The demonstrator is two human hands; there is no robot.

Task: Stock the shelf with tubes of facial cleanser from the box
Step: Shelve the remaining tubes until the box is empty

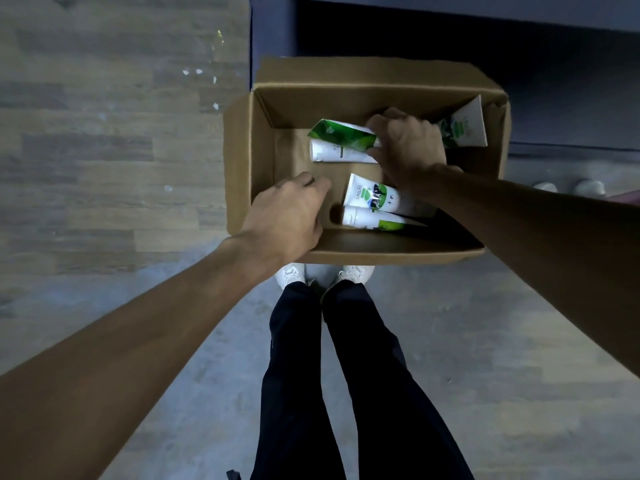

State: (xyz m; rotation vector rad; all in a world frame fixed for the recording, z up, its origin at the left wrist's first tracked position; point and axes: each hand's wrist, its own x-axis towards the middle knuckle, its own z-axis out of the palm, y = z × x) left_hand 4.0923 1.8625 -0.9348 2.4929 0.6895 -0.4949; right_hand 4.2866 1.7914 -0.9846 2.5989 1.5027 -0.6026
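Observation:
An open cardboard box (263, 168) stands on the floor in front of my feet. Several white and green tubes of facial cleanser lie inside. My right hand (408, 147) reaches deep into the box and closes on a green-ended tube (341, 133), which lies over a white tube (332, 152). My left hand (291, 213) hovers over the box's near left corner, fingers loosely curled and holding nothing. Two more tubes (374, 197) lie near the front wall. Another tube (465, 124) leans in the far right corner.
The dark bottom shelf (450, 36) opens just behind the box. My legs in dark trousers (332, 375) and white shoes stand right against the box's front. Wood-pattern flooring (104, 150) stretches to the left. Two pale round objects (568, 187) lie under the shelf at right.

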